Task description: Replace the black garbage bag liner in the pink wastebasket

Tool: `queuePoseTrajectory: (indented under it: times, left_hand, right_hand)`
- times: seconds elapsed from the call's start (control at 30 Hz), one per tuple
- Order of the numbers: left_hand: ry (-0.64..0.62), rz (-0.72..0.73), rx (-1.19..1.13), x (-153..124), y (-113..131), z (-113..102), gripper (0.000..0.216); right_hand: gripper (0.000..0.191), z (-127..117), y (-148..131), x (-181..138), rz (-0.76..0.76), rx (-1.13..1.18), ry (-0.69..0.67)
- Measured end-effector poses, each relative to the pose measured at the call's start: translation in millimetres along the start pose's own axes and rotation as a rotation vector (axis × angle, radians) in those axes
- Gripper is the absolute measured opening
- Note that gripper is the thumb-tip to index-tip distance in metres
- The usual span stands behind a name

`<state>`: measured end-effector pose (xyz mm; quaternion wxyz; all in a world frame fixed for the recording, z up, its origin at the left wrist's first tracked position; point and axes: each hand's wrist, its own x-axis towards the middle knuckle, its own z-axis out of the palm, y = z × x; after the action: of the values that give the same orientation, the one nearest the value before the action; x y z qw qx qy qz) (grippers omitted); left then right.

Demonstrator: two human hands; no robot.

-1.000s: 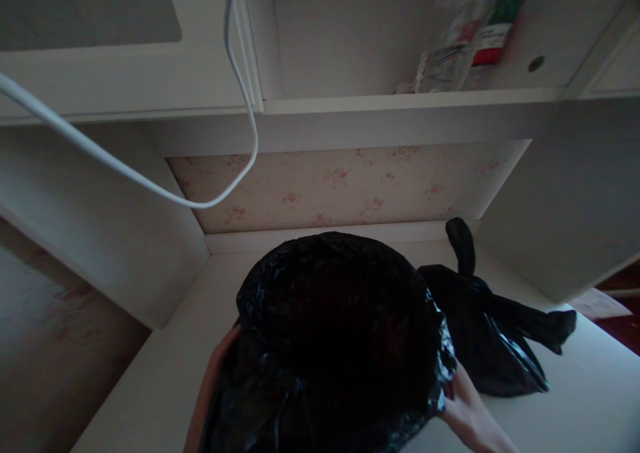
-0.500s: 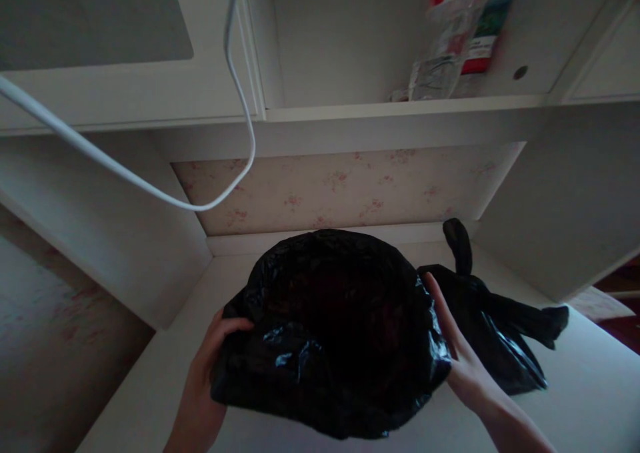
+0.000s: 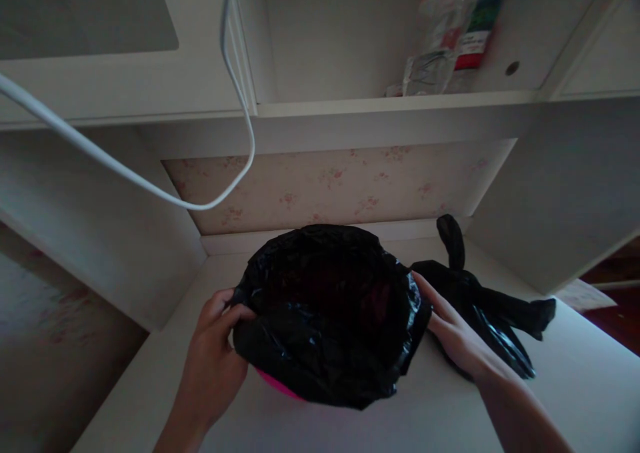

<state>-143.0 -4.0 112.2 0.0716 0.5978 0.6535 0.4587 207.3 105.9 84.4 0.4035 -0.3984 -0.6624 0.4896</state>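
Observation:
A black plastic garbage bag [image 3: 320, 363] hangs wide open over a container, its mouth facing me. Below the bag's lower edge shows a strip of a pink container [image 3: 278, 383]; the rest of it is covered. At the left rim my left hand [image 3: 220, 346] is closed, thumb and fingers pinching the bag's edge. My right hand [image 3: 453, 326] grips the right rim, its fingers partly hidden behind the plastic. Just behind that hand lies a second black plastic bag [image 3: 480, 299] with its handles sticking out.
Both bags are on a white surface [image 3: 565, 386] under a white shelf [image 3: 350, 108]. Clear plastic containers [image 3: 433, 46] and a red-and-green pack [image 3: 477, 33] stand on the shelf. A white cable [image 3: 125, 169] loops down at the upper left, close to my view.
The bag's lower edge has risen, and part of the pink container now shows. My left hand has come up and right along the rim; the right hand has shifted slightly left.

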Motion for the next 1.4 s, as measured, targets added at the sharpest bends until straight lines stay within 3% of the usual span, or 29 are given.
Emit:
queuePoseTrajectory:
  times: [0.17,0.3,0.4,0.57,0.67,0.77,0.83,0.9,1.0,1.07,1.13,1.23,1.27,1.33,1.4]
  left_hand:
    - [-0.017,0.042,0.105,-2.0,-6.3,1.4,0.023]
    - [0.000,0.084,0.128,-9.3,-13.0,2.9,0.031]
    - [0.028,0.014,0.122,-18.4,-12.4,6.7,0.038]
    - [0.015,-0.167,-0.076,-39.9,4.4,17.6,0.075]
    - [0.024,-0.217,-0.202,-48.5,9.0,19.9,0.078]
    - [-0.055,-0.235,-0.316,-48.5,2.6,16.6,0.074]
    - [-0.097,-0.228,-0.337,-45.6,-4.0,14.2,0.070]
    - [-0.107,-0.187,-0.332,-42.3,-8.8,13.1,0.068]
    - [-0.085,-0.139,-0.304,-38.6,-10.3,12.8,0.064]
    - [-0.083,-0.120,-0.270,-36.9,-8.9,12.8,0.057]
    - [-0.087,-0.109,-0.249,-35.8,-7.6,13.2,0.052]
    - [-0.059,-0.119,-0.249,-36.6,-7.0,16.0,0.056]
    - [-0.048,-0.129,-0.244,-37.4,-6.7,17.3,0.058]
    - [-0.024,-0.149,-0.232,-39.1,-5.6,19.6,0.062]
    - [-0.005,-0.148,-0.246,-40.2,-4.8,20.5,0.063]
  right_hand:
    - [0.073,3.0,-10.7,3.9,-0.050,-0.133,0.013]
    - [0.075,12.9,-9.3,4.6,-0.035,-0.005,0.037]
    - [0.076,19.6,-1.2,0.4,-0.030,0.082,0.092]
    - [0.072,22.2,15.2,-19.5,-0.053,0.109,0.213]
    - [0.068,19.2,20.3,-34.5,-0.083,0.083,0.192]
    - [0.073,15.3,20.1,-43.7,-0.095,0.013,0.128]
    - [0.066,13.3,17.3,-44.3,-0.135,-0.066,0.096]
    - [0.046,12.0,12.8,-41.2,-0.189,-0.126,0.095]
    - [0.017,10.3,3.6,-34.0,-0.249,-0.170,0.184]
    - [0.022,8.5,-2.9,-30.3,-0.309,-0.216,0.220]
    - [0.023,6.5,-7.8,-28.4,-0.388,-0.288,0.124]
    - [0.051,5.2,-8.7,-28.3,-0.483,-0.430,-0.065]
    - [0.048,5.2,-7.5,-28.8,-0.510,-0.467,-0.079]
    - [0.023,4.7,-4.6,-30.1,-0.560,-0.498,-0.046]
    - [0.017,2.8,-3.6,-31.5,-0.597,-0.469,-0.049]
